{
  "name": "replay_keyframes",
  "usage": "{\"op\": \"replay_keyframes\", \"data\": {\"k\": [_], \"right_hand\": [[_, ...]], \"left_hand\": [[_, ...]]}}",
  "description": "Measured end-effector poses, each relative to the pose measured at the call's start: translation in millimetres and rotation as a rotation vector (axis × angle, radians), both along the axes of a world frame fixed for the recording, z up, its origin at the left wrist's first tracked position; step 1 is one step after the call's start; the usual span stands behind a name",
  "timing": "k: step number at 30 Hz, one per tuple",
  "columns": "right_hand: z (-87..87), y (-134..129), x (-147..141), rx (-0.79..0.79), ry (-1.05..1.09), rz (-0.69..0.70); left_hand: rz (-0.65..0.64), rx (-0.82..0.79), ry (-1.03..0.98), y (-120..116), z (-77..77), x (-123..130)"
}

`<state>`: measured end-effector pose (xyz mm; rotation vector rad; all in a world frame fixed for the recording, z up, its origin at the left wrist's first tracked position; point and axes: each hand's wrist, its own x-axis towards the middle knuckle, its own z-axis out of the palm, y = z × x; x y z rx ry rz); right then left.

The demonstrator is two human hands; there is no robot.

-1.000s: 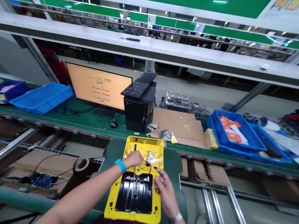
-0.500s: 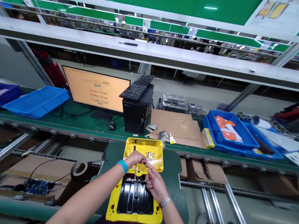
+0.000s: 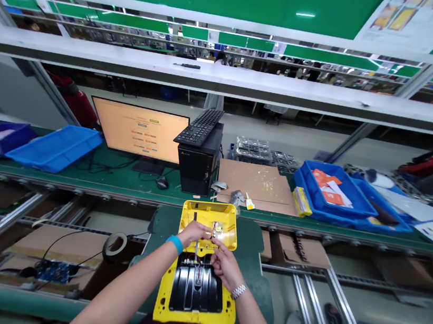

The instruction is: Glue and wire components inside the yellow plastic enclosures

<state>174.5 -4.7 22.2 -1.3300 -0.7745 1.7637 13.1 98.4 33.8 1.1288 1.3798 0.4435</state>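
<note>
A yellow plastic housing (image 3: pixel 209 217) lies on a green mat (image 3: pixel 255 257), with a ribbed black panel (image 3: pixel 196 291) set in its near half. My left hand (image 3: pixel 195 232), with a blue wristband, lies over the housing's middle. My right hand (image 3: pixel 224 265), with a metal wristwatch, reaches in from the right, its fingertips pinched beside thin wires (image 3: pixel 199 265). The two hands nearly meet there. A small metallic part (image 3: pixel 217 229) sits just beyond them on the yellow surface. My hands hide the wires' ends.
A monitor (image 3: pixel 137 130), a black PC tower (image 3: pixel 197 163) under a keyboard, and a cardboard sheet (image 3: pixel 255 186) stand on the far bench. Blue trays (image 3: pixel 334 191) lie at the right. A tape roll (image 3: pixel 115 247) and circuit board (image 3: pixel 52 270) sit at the left.
My right hand has moved up and left, closer to my left hand and the wires. The view has shifted slightly.
</note>
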Motion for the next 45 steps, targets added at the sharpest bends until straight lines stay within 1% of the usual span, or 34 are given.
{"op": "replay_keyframes", "data": {"k": [2,3,5,6,7,8,9,10,12,13,16,20,26,31,34,37,42,45], "right_hand": [[2.6,3.2,13.9,0.155,-0.372,0.069],[4.4,5.9,23.5,0.239,-0.576,0.073],[6.2,14.1,45.4,0.379,-0.895,-0.003],[5.2,19.5,56.1,0.424,-0.985,-0.065],[2.4,25.6,65.7,0.444,-1.022,-0.125],[-2.2,32.0,73.3,0.427,-1.000,-0.170],[-8.2,38.6,78.6,0.378,-0.939,-0.190],[-15.3,44.9,81.4,0.307,-0.855,-0.181],[-30.0,56.0,80.2,0.171,-0.669,-0.099],[-36.4,60.3,77.1,0.137,-0.595,-0.050],[-47.3,67.4,64.5,0.123,-0.488,0.026],[-45.4,67.6,53.1,0.119,-0.429,0.037],[-39.5,65.8,47.2,0.092,-0.406,0.049],[-41.3,64.8,46.8,0.066,-0.414,0.032],[-42.4,64.6,47.6,0.055,-0.436,0.025],[-43.2,64.4,47.8,0.048,-0.446,0.013],[-47.1,63.7,47.2,0.046,-0.448,-0.010],[-48.5,62.8,47.0,0.045,-0.439,-0.022]], "left_hand": [[0.014,-0.009,0.014,-1.7,-4.4,0.7],[0.022,-0.011,0.023,-2.6,-6.4,1.1],[0.032,-0.006,0.045,-3.9,-9.8,1.1],[0.037,-0.002,0.057,-4.2,-11.2,0.7],[0.041,0.001,0.067,-4.0,-12.3,0.1],[0.042,0.003,0.076,-3.6,-13.1,-0.5],[0.041,0.005,0.085,-2.9,-13.7,-1.1],[0.037,0.008,0.096,-2.1,-14.1,-1.5],[0.022,0.022,0.118,-0.9,-14.2,-1.7],[0.012,0.032,0.129,-0.7,-14.1,-1.5],[-0.028,0.057,0.162,-1.5,-13.8,-0.8],[-0.078,0.069,0.230,-2.7,-15.0,-0.8],[-0.136,0.100,0.331,0.5,-20.6,-2.0],[-0.228,0.049,0.330,0.5,-21.0,-3.0],[-0.284,0.018,0.342,2.4,-17.5,-3.9],[-0.358,0.025,0.373,5.8,-13.0,-3.5],[-0.564,0.089,0.460,13.1,0.2,3.7],[-0.708,0.082,0.493,22.2,11.3,11.6]]}}
